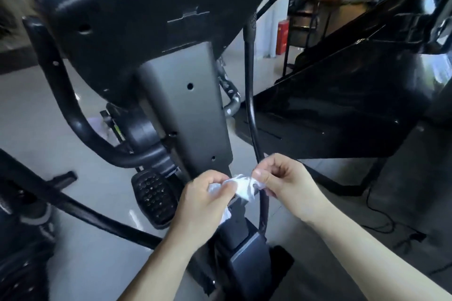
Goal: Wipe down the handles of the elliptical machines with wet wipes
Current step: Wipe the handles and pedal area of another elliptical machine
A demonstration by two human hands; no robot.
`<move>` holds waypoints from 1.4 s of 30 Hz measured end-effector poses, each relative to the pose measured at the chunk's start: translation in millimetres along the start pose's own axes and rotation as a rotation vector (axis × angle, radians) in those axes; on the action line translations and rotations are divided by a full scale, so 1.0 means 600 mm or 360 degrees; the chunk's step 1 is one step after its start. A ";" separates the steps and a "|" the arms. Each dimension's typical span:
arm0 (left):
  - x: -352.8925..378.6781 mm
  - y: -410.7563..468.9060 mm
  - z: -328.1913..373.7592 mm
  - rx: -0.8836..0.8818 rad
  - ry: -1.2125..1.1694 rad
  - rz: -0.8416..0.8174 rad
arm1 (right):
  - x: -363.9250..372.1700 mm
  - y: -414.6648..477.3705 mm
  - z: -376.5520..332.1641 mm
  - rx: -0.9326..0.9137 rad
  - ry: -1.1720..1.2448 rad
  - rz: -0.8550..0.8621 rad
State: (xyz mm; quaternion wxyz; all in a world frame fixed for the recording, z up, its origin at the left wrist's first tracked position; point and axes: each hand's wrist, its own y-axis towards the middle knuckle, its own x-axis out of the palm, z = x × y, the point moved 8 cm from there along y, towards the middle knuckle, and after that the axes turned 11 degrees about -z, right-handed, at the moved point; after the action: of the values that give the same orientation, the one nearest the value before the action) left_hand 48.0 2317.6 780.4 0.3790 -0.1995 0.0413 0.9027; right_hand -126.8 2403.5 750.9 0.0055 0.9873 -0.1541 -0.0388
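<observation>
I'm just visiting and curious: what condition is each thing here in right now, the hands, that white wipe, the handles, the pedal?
Left hand: pinching one end of the wipe.
Right hand: pinching the other end.
Wet wipe: crumpled, stretched between both hands, off the machine.
Curved left handle: bare, untouched.
Thin right handle bar: upright, untouched, passing behind the wipe.
Pedal: unoccupied, tilted.
Red fire extinguisher: standing on the floor far back.

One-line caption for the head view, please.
Both hands, left hand and right hand, pinch a crumpled wet wipe before the elliptical machine.
</observation>
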 end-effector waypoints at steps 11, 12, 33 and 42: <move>0.063 0.057 0.028 0.0070 -0.0128 -0.0132 | -0.048 0.000 -0.007 0.0000 0.0041 0.0233; 0.070 0.065 0.030 0.0080 -0.0123 -0.0168 | -0.052 0.006 -0.001 0.0021 0.0068 0.0212; 0.262 0.366 0.163 -0.0273 -0.0093 0.0539 | -0.396 0.305 0.020 -0.0143 -0.0121 -0.0649; 0.214 0.425 0.197 -0.0251 -0.0066 0.0675 | -0.396 0.370 -0.018 -0.0249 -0.0172 -0.0846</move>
State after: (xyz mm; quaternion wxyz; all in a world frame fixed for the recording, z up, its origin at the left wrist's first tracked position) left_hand -251.0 2249.2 818.7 0.1647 -0.1968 0.0037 0.9665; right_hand -419.2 2264.3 784.4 0.0630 0.9862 0.1136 -0.1031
